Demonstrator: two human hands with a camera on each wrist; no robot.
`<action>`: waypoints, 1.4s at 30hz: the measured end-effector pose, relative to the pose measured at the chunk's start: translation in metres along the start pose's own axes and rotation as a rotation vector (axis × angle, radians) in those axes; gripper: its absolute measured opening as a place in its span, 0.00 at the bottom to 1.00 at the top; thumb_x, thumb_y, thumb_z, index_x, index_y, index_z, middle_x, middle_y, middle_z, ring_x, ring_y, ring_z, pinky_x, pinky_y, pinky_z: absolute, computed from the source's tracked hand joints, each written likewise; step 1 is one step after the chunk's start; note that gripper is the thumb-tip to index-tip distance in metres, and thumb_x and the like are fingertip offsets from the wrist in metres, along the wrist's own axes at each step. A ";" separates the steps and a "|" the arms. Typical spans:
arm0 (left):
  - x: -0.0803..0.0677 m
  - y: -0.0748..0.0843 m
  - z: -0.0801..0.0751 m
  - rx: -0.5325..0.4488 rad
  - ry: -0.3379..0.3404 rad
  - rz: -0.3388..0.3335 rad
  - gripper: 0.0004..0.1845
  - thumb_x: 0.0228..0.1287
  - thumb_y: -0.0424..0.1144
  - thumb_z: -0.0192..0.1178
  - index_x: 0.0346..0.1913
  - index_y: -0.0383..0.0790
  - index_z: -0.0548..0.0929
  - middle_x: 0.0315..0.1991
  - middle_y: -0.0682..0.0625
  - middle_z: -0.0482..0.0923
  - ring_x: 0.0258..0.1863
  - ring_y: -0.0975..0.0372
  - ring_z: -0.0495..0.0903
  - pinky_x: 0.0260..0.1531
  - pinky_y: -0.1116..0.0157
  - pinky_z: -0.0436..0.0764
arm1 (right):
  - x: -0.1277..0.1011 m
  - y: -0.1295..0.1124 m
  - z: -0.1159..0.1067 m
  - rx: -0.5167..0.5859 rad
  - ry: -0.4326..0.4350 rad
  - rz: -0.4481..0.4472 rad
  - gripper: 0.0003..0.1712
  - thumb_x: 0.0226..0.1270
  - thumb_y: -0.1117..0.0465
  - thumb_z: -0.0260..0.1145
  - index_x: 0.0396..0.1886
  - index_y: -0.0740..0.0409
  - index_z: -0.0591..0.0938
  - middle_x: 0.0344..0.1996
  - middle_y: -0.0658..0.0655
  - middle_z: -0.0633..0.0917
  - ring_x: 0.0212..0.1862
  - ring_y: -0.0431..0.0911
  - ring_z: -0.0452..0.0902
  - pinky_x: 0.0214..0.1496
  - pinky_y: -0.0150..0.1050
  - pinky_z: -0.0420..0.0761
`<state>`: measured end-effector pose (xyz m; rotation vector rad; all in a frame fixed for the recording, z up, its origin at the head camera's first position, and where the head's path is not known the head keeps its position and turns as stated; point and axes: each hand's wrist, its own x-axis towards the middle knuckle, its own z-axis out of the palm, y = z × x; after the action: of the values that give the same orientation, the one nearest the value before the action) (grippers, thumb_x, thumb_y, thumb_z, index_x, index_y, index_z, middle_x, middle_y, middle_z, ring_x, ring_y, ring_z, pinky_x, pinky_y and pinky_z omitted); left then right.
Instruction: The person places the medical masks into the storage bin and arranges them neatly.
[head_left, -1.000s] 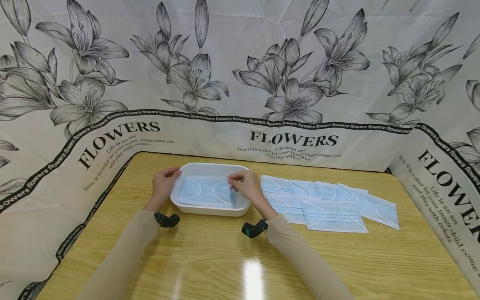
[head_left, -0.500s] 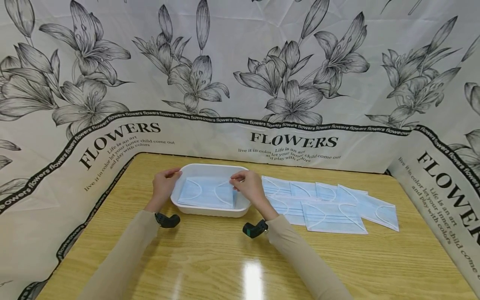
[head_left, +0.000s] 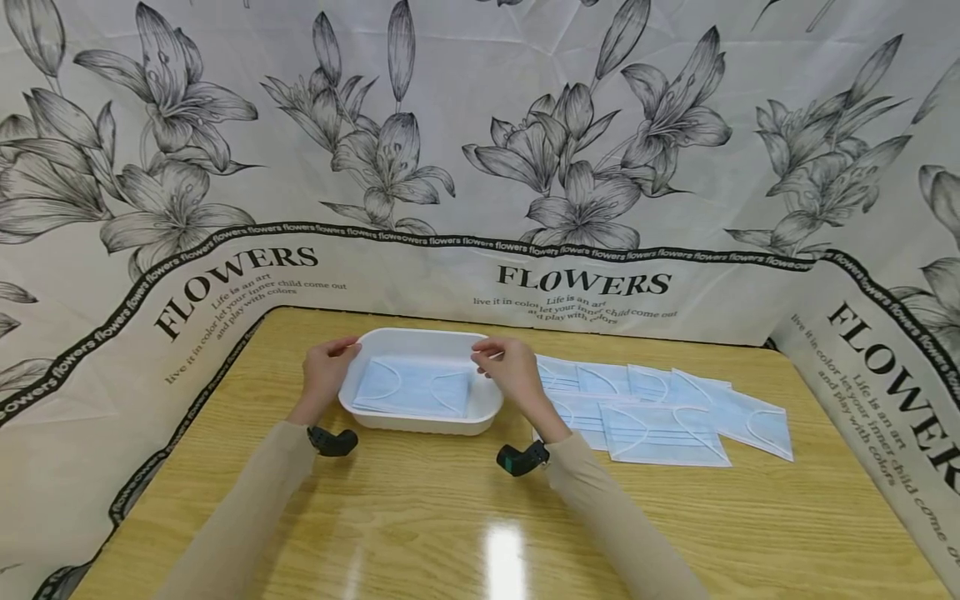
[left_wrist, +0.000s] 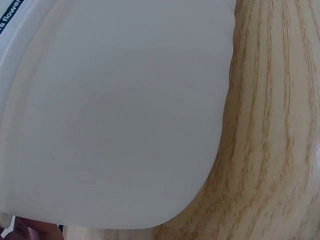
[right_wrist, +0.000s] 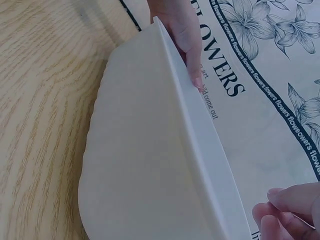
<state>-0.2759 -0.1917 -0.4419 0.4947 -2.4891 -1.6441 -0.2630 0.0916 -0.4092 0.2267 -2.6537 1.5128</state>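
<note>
A white plastic basin (head_left: 420,423) stands on the table, with light-blue face masks (head_left: 412,390) lying flat inside it, ear loops on top. My left hand (head_left: 327,373) holds the basin's left rim; the right wrist view shows its fingers (right_wrist: 196,75) at the far end of the rim. My right hand (head_left: 510,371) hovers at the right rim, its fingers loosely bent and nothing between them. In the left wrist view the basin's outer wall (left_wrist: 125,115) fills most of the picture, hiding most of the left hand.
Several more face masks (head_left: 663,437) lie overlapping on the wooden table (head_left: 420,517) right of the basin. A white cloth (head_left: 420,283) printed with flowers hangs behind and along both sides. Black wrist cameras (head_left: 333,442) sit on both wrists.
My right hand has let go of the mask's right ear loop and moved right, towards the rim. The loop now lies on the mask. My left hand stays at the left rim.
</note>
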 end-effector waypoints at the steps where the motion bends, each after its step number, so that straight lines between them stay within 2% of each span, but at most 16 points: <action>1: 0.000 0.000 0.000 0.000 0.002 0.001 0.20 0.70 0.44 0.56 0.59 0.37 0.79 0.57 0.40 0.77 0.53 0.54 0.74 0.44 0.68 0.77 | -0.001 0.000 -0.002 -0.003 0.001 0.004 0.10 0.64 0.63 0.67 0.42 0.63 0.86 0.33 0.60 0.87 0.34 0.56 0.85 0.30 0.34 0.82; 8: -0.002 0.000 -0.002 -0.016 -0.010 -0.027 0.20 0.71 0.44 0.55 0.61 0.38 0.78 0.59 0.40 0.75 0.55 0.53 0.74 0.53 0.60 0.77 | -0.006 0.003 -0.015 -0.041 -0.011 0.000 0.12 0.65 0.60 0.67 0.44 0.60 0.86 0.35 0.58 0.88 0.35 0.53 0.85 0.32 0.34 0.80; 15: -0.002 0.000 -0.003 -0.004 -0.001 -0.006 0.20 0.70 0.44 0.55 0.60 0.37 0.79 0.57 0.40 0.76 0.53 0.54 0.74 0.46 0.67 0.76 | -0.013 0.006 -0.028 -0.085 0.029 -0.009 0.11 0.63 0.59 0.68 0.43 0.58 0.86 0.35 0.57 0.87 0.34 0.47 0.84 0.33 0.34 0.79; 22: -0.003 0.001 -0.002 0.001 -0.002 0.005 0.20 0.70 0.44 0.55 0.60 0.36 0.78 0.58 0.39 0.76 0.53 0.54 0.74 0.42 0.71 0.76 | -0.018 0.014 -0.042 -0.087 0.034 -0.024 0.13 0.64 0.57 0.68 0.45 0.58 0.86 0.36 0.58 0.87 0.36 0.50 0.84 0.34 0.36 0.80; 34: -0.005 0.004 0.000 0.001 0.002 -0.008 0.20 0.71 0.43 0.55 0.60 0.37 0.78 0.58 0.39 0.76 0.54 0.53 0.74 0.52 0.60 0.77 | -0.032 0.035 -0.072 -0.164 0.048 -0.066 0.13 0.63 0.58 0.68 0.46 0.57 0.86 0.38 0.59 0.88 0.39 0.51 0.84 0.38 0.40 0.81; 42: -0.002 0.000 0.002 0.000 0.010 -0.007 0.20 0.70 0.44 0.55 0.60 0.37 0.79 0.58 0.39 0.76 0.55 0.53 0.74 0.52 0.60 0.77 | -0.043 0.047 -0.089 -0.210 0.055 -0.079 0.13 0.63 0.58 0.68 0.46 0.57 0.86 0.38 0.58 0.88 0.38 0.51 0.83 0.37 0.39 0.81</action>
<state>-0.2743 -0.1894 -0.4425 0.5119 -2.4833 -1.6396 -0.2292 0.1952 -0.4101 0.2670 -2.6989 1.1893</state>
